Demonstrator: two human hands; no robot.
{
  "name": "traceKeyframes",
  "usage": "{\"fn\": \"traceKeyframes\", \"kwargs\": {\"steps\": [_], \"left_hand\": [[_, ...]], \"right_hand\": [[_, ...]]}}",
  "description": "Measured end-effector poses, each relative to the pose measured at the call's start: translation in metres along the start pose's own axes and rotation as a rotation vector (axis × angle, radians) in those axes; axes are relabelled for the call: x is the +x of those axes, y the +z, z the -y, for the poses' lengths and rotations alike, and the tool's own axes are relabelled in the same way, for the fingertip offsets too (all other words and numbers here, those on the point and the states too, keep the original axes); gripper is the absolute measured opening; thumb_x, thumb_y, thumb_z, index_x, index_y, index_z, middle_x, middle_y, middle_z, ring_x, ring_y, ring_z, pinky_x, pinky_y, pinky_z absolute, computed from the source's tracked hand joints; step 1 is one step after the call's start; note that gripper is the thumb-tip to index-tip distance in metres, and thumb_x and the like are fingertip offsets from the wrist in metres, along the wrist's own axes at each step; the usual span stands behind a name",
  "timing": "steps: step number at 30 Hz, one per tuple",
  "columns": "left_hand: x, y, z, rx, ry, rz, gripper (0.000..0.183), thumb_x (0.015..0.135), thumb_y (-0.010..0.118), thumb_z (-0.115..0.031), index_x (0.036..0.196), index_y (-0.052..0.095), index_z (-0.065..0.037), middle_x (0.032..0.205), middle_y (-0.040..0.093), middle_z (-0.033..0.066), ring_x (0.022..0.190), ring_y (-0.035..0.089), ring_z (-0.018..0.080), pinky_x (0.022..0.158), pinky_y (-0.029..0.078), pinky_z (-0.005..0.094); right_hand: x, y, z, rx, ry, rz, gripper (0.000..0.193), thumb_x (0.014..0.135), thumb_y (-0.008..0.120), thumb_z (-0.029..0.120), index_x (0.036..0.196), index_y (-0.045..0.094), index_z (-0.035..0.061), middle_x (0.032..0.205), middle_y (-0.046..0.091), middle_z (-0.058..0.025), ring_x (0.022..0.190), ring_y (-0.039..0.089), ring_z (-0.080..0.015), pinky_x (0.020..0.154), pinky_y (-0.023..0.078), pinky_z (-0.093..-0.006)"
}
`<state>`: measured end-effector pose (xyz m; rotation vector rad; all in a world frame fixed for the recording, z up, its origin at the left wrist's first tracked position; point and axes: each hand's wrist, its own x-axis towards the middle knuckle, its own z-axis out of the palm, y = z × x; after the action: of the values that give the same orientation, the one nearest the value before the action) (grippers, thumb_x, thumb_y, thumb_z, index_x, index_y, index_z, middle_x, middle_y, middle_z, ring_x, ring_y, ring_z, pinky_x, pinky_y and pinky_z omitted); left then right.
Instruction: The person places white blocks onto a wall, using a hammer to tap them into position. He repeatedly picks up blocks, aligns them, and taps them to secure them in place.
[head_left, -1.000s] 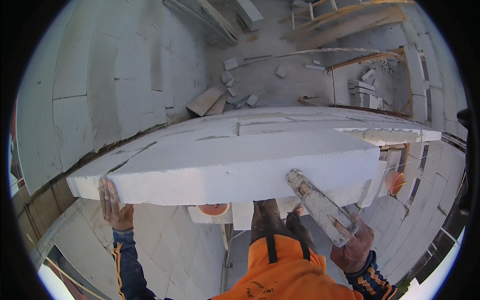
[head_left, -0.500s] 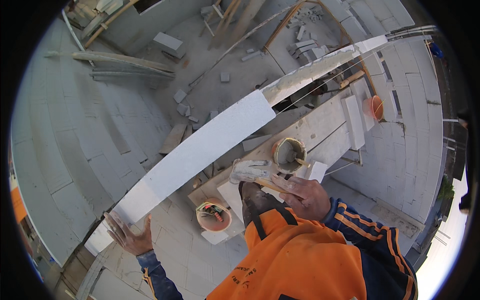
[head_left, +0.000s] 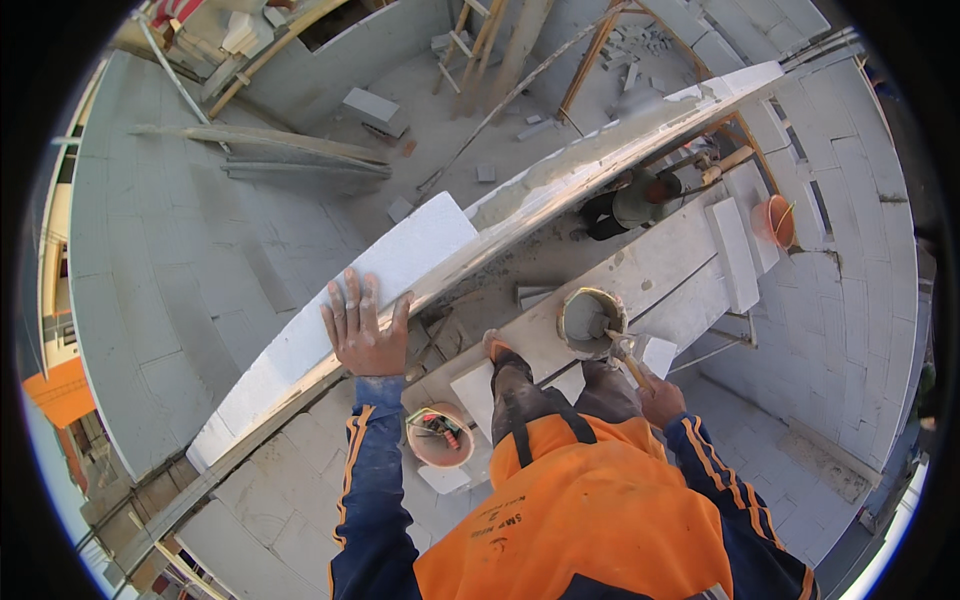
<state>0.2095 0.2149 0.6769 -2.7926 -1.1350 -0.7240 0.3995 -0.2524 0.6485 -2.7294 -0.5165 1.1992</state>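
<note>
My left hand (head_left: 368,328) lies with spread fingers on a long white block (head_left: 420,245), which sits on top of the wall. Along the block's near side runs a pale wooden edge (head_left: 455,268). My right hand (head_left: 660,400) is closed around the wooden handle of a trowel (head_left: 634,370). The trowel's head is at the rim of a bucket (head_left: 566,335) holding grey mortar (head_left: 588,318), and is partly hidden there. My feet and dark trousers show beside the bucket, above a plank platform.
A bucket of tools (head_left: 440,455) stands left of my legs. An orange bucket (head_left: 773,220) and white blocks (head_left: 733,255) are at the platform's far right. A person (head_left: 635,205) is below, beyond the platform. Rubble and timber lie on the floor past the wall.
My left hand has moved right and up onto the block's face. The block's right end lies further left. My right hand has brought the trowel from over my legs to the bucket.
</note>
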Motion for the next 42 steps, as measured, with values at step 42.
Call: {"fn": "traceKeyframes", "kwargs": {"steps": [42], "left_hand": [[0.018,-0.021,0.001,0.504,-0.381,0.178,0.067,0.085,0.082,-0.041,0.125,0.058,0.007,0.125,0.066,0.0171,0.114,0.063,0.0234,0.100,0.051,0.0354]], "right_hand": [[0.465,0.301,-0.401,0.098,0.097,-0.635,0.033,0.088,0.063,0.015,0.121,0.062,0.0070,0.107,0.061,-0.0156,0.105,0.060,-0.0375,0.090,0.048,-0.0465]]}}
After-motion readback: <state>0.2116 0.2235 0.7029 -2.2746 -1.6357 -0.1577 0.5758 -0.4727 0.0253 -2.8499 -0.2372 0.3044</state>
